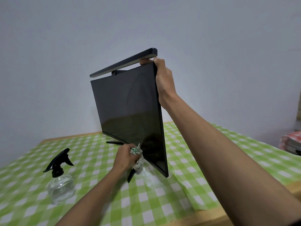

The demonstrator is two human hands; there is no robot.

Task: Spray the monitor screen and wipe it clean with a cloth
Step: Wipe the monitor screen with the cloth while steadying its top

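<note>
My left hand (126,154) is curled tight round a crumpled cloth (137,156) and presses it against the bottom edge of the monitor screen (130,111), close to the near lower corner, so I judge the wiping is in hand and working along the lowest strip. My right hand (162,79) is well apart from it, high up, clamped on the monitor's near top corner with the thumb over the front edge. That grip looks meant to brace the panel so the cloth's push does not rock it back on its stand (131,175). The screen is dark, upright and turned at an angle to me, and I see faint arc-shaped smears across its upper half. A light bar (123,62) sits clipped along the top edge, just above my right thumb. The spray bottle (60,181) stands untouched to the left on the green checked table (211,160), within easy reach if more mist is needed.
</note>
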